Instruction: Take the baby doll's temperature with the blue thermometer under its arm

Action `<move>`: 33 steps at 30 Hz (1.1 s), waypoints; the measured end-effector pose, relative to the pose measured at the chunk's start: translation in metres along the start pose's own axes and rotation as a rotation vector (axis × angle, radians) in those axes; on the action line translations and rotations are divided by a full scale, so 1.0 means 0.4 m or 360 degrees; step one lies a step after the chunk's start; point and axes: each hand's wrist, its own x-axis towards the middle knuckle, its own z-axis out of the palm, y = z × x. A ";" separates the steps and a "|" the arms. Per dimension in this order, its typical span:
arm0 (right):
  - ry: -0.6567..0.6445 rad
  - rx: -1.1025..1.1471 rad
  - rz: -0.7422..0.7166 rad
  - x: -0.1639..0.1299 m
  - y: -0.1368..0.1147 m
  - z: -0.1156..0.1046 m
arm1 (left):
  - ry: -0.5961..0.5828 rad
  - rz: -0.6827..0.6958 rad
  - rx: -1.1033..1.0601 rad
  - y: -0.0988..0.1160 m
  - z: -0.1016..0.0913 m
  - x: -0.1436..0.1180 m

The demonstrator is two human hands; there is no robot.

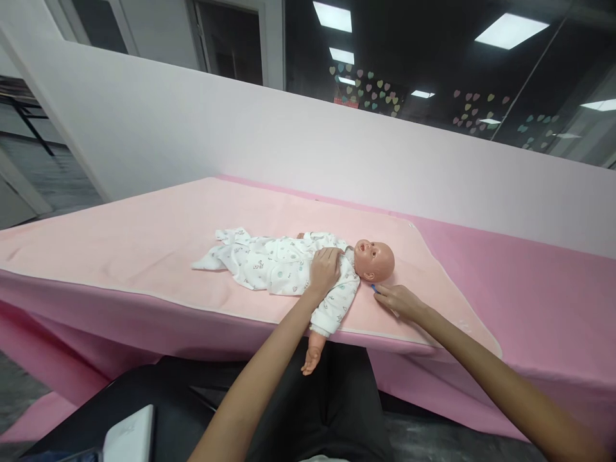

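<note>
A baby doll (283,263) in a white printed sleepsuit lies on its back on the peach mat, its head to the right. My left hand (326,268) rests on the doll's upper chest, fingers laid over the cloth near the collar. Beside the doll's head, my right hand (398,301) is closed on a small blue-tipped stick (375,289). That tip points toward the doll's neck and ear, and the rest is mostly hidden by my fingers. The doll's near arm (314,351) hangs over the table's front edge.
The peach mat (158,231) covers much of a table with a pink cloth (543,301). A white wall (308,141) runs behind it, below dark glass with heart stickers. At lower left, a white box-like object (129,436) sits on a black surface.
</note>
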 end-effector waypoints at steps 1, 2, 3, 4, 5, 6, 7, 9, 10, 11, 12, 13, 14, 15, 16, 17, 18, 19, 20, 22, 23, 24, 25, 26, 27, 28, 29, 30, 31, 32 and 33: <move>-0.0026 -0.0041 -0.0026 -0.002 0.006 -0.003 | 0.0002 -0.0015 -0.0004 0.002 -0.002 0.000; -0.0050 -0.0094 -0.0066 -0.003 0.011 -0.005 | 0.0002 -0.0028 -0.0006 0.005 -0.004 0.001; -0.0069 -0.0146 -0.0108 -0.004 0.017 -0.006 | 0.0002 -0.0038 -0.0008 0.006 -0.005 0.001; -0.0084 -0.0189 -0.0146 -0.005 0.023 -0.006 | 0.0005 -0.0045 -0.0010 0.007 -0.006 0.001; -0.0096 -0.0229 -0.0182 -0.005 0.029 -0.007 | 0.0013 -0.0050 -0.0013 0.008 -0.007 0.001; -0.0104 -0.0264 -0.0214 -0.005 0.036 -0.007 | 0.0025 -0.0050 -0.0017 0.008 -0.007 0.001; -0.0105 -0.0288 -0.0235 -0.006 0.045 -0.009 | 0.0039 -0.0048 -0.0021 0.008 -0.006 0.000; -0.0138 -0.0369 -0.0331 -0.008 0.068 -0.018 | 0.0072 -0.0048 -0.0022 0.008 -0.005 0.000; -0.0188 -0.0433 -0.0422 -0.010 0.080 -0.023 | 0.0081 -0.0047 -0.0020 0.008 -0.004 0.000; -0.0245 -0.0507 -0.0523 -0.011 0.091 -0.029 | 0.0083 -0.0049 -0.0017 0.008 -0.004 0.000; -0.0281 -0.0581 -0.0618 -0.011 0.100 -0.032 | 0.0079 -0.0052 -0.0014 0.008 -0.004 0.000; -0.0284 -0.0641 -0.0690 -0.009 0.103 -0.033 | 0.0074 -0.0057 -0.0010 0.009 -0.004 0.001; -0.0233 -0.0666 -0.0723 -0.003 0.101 -0.030 | 0.0069 -0.0061 -0.0006 0.010 -0.005 0.002; -0.0113 -0.0642 -0.0710 0.008 0.091 -0.021 | 0.0066 -0.0065 -0.0003 0.011 -0.006 0.003; 0.0039 -0.0591 -0.0683 0.026 0.075 -0.007 | 0.0066 -0.0065 -0.0003 0.012 -0.007 0.004; 0.0204 -0.0507 -0.0653 0.049 0.052 0.013 | 0.0070 -0.0062 -0.0006 0.013 -0.009 0.005; 0.0366 -0.0411 -0.0630 0.079 0.026 0.037 | 0.0077 -0.0056 -0.0011 0.014 -0.010 0.006; 0.0448 -0.0331 -0.0622 0.113 -0.002 0.065 | 0.0086 -0.0051 -0.0013 0.014 -0.011 0.006; 0.0510 -0.0257 -0.0588 0.149 -0.030 0.095 | 0.0094 -0.0047 -0.0007 0.014 -0.012 0.006; 0.0583 -0.0140 -0.0519 0.219 -0.075 0.154 | 0.0101 -0.0050 0.0040 0.011 -0.012 0.004; 0.0579 -0.0084 -0.0458 0.248 -0.090 0.179 | 0.0094 -0.0055 0.0075 0.009 -0.011 0.002; 0.0568 -0.0039 -0.0407 0.271 -0.099 0.202 | 0.0079 -0.0058 0.0108 0.006 -0.011 0.000; 0.0556 -0.0003 -0.0363 0.287 -0.102 0.220 | 0.0062 -0.0060 0.0133 0.004 -0.010 -0.001; 0.0551 0.0026 -0.0330 0.296 -0.100 0.234 | 0.0044 -0.0057 0.0143 0.002 -0.009 -0.003; 0.0555 0.0048 -0.0308 0.300 -0.094 0.244 | 0.0029 -0.0049 0.0140 0.000 -0.008 -0.004; 0.0564 0.0068 -0.0295 0.300 -0.085 0.250 | 0.0018 -0.0037 0.0131 -0.001 -0.007 -0.005; 0.0573 0.0088 -0.0281 0.297 -0.076 0.254 | 0.0011 -0.0024 0.0122 -0.001 -0.006 -0.006; 0.0581 0.0108 -0.0267 0.293 -0.068 0.256 | 0.0008 -0.0014 0.0120 -0.001 -0.005 -0.006; 0.0588 0.0125 -0.0251 0.289 -0.062 0.256 | 0.0009 -0.0008 0.0124 -0.001 -0.004 -0.007; 0.0595 0.0139 -0.0235 0.286 -0.058 0.256 | 0.0013 -0.0007 0.0133 0.000 -0.003 -0.007; 0.0601 0.0152 -0.0221 0.284 -0.055 0.255 | 0.0017 -0.0010 0.0140 0.000 -0.003 -0.007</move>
